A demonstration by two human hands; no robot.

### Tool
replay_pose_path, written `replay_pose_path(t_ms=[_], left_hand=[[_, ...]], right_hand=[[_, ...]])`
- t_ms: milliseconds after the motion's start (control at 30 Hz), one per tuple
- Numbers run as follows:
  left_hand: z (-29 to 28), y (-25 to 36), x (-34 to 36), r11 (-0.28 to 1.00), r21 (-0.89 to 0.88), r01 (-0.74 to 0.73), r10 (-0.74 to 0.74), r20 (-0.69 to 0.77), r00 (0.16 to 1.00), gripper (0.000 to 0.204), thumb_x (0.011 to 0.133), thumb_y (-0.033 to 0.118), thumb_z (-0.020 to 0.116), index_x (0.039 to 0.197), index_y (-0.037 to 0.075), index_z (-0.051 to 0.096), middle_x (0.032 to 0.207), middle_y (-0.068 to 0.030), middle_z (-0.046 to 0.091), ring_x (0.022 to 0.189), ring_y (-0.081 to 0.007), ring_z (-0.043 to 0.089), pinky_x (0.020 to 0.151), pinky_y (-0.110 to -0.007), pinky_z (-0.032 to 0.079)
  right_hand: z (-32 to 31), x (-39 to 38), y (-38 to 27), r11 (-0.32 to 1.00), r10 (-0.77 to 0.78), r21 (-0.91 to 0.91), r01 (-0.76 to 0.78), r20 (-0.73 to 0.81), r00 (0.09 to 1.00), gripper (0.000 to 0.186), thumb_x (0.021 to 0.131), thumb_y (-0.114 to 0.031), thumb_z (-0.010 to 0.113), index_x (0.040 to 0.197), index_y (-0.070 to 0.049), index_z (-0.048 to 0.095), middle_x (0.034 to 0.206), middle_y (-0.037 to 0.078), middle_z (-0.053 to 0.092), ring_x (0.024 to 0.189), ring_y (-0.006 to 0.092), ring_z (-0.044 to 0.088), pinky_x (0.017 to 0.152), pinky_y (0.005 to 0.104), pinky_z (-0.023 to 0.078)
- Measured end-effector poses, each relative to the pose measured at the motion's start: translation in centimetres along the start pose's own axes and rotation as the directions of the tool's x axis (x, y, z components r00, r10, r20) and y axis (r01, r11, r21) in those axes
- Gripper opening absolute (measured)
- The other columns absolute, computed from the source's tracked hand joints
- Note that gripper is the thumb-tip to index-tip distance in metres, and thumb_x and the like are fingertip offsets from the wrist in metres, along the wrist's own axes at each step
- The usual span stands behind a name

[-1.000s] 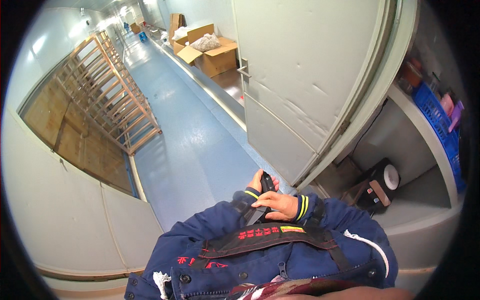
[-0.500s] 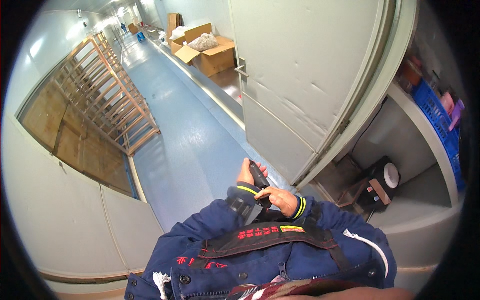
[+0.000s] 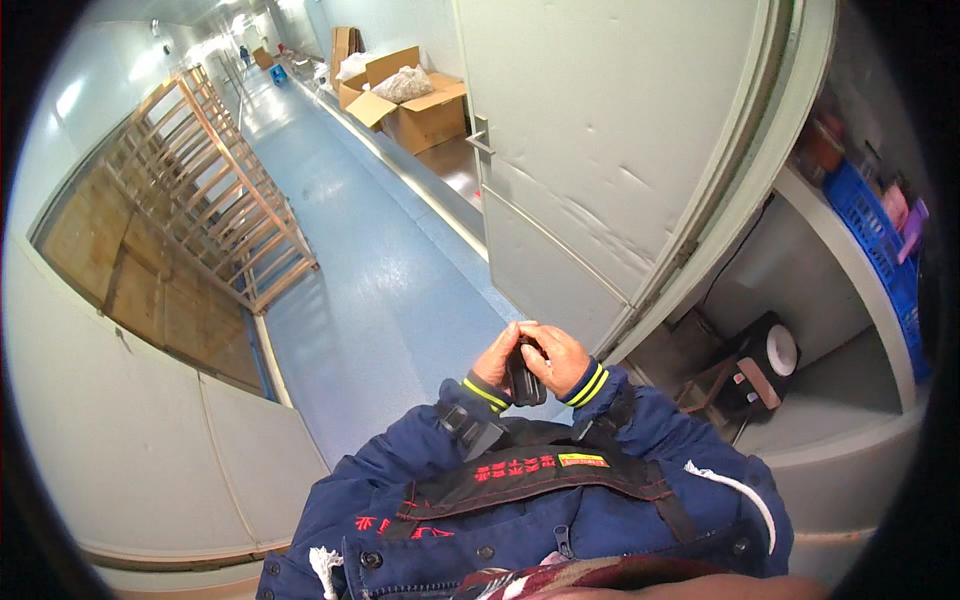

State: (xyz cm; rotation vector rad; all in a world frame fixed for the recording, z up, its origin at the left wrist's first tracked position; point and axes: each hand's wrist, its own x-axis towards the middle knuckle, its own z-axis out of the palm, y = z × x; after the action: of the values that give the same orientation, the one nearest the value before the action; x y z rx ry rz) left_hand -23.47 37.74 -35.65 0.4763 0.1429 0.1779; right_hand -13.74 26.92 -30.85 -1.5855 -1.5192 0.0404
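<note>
A small black handheld device (image 3: 525,386), oblong and dark, is held between my two hands in front of my chest; I cannot make out its exact kind. My left hand (image 3: 493,360) is closed round its left side. Curled over its far end and right side is my right hand (image 3: 562,358), whose fingers meet those of the left at the top. The hands hide the device's upper part, so only its near end shows. Both wrists come out of dark blue sleeves (image 3: 410,440) with yellow-striped cuffs.
A grey door (image 3: 590,150) with a lever handle stands to the right. Beyond it are an open cardboard box (image 3: 425,120) and a blue corridor floor (image 3: 370,290). A slatted rack (image 3: 235,190) leans along the left wall. On a shelf at far right sits a blue crate (image 3: 870,225).
My right hand has moved from the device's near end up to its far end, over the top. The device has turned more upright and drawn nearer to me.
</note>
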Motion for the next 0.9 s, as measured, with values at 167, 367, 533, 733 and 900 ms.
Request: replay_pose_path(t_ms=[167, 367, 533, 733, 900], left_hand=[[-1.4, -0.7, 0.2, 0.966, 0.179, -0.186, 0.186, 0.017, 0.982, 0.045, 0.09, 0.03, 0.058, 0.125, 0.005, 0.045, 0.113, -0.0081, 0.054, 0.104, -0.019, 0.054, 0.089, -0.033, 0.046], [-2.5, -0.4, 0.3, 0.976, 0.103, -0.193, 0.195, -0.006, 0.981, 0.04, 0.086, 0.017, 0.061, 0.123, 0.004, 0.048, 0.113, -0.0088, 0.054, 0.102, -0.0199, 0.055, 0.09, -0.035, 0.047], [-4.2, -1.0, 1.3, 0.956, -0.091, -0.279, 0.267, -0.117, 0.956, 0.033, 0.087, 0.009, 0.055, 0.12, 0.004, 0.05, 0.112, -0.01, 0.055, 0.098, -0.0222, 0.056, 0.085, -0.037, 0.049], [-2.3, -1.1, 0.7, 0.944, 0.049, -0.325, 0.329, -0.158, 0.931, 0.033, 0.091, 0.011, 0.052, 0.123, 0.006, 0.047, 0.108, -0.0113, 0.054, 0.091, -0.0206, 0.057, 0.083, -0.036, 0.05], [-2.6, -2.0, 0.2, 0.924, 0.165, -0.346, 0.377, -0.223, 0.899, 0.037, 0.091, 0.014, 0.053, 0.127, 0.007, 0.046, 0.111, -0.0086, 0.053, 0.099, -0.0179, 0.054, 0.086, -0.033, 0.048]], right_hand=[[-0.1, 0.6, -0.3, 0.98, -0.076, -0.181, 0.081, 0.034, 0.997, 0.026, 0.078, -0.01, 0.061, 0.103, -0.006, 0.061, 0.099, 0.011, 0.057, 0.093, 0.0301, 0.054, 0.084, 0.0382, 0.043], [-0.3, 1.3, -0.1, 0.99, 0.107, -0.102, -0.095, 0.113, 0.988, 0.036, 0.077, -0.013, 0.063, 0.112, -0.008, 0.058, 0.11, 0.013, 0.052, 0.098, 0.0301, 0.051, 0.088, 0.0371, 0.042], [1.5, 0.6, 1.3, 0.984, -0.003, -0.178, 0.022, 0.109, 0.994, 0.05, 0.083, -0.025, 0.061, 0.127, -0.005, 0.047, 0.124, 0.018, 0.049, 0.107, 0.0324, 0.05, 0.091, 0.0369, 0.042], [3.2, 0.0, 1.4, 0.772, 0.452, 0.384, -0.507, 0.23, 0.862, 0.063, 0.092, -0.037, 0.053, 0.137, 0.0, 0.029, 0.117, 0.021, 0.054, 0.109, 0.0284, 0.055, 0.089, 0.0364, 0.045], [4.7, -1.0, 3.2, 0.644, 0.273, 0.635, -0.427, 0.331, 0.903, 0.054, 0.096, -0.03, 0.047, 0.137, 0.0, 0.029, 0.121, 0.017, 0.053, 0.113, 0.0204, 0.05, 0.096, 0.0327, 0.04]])
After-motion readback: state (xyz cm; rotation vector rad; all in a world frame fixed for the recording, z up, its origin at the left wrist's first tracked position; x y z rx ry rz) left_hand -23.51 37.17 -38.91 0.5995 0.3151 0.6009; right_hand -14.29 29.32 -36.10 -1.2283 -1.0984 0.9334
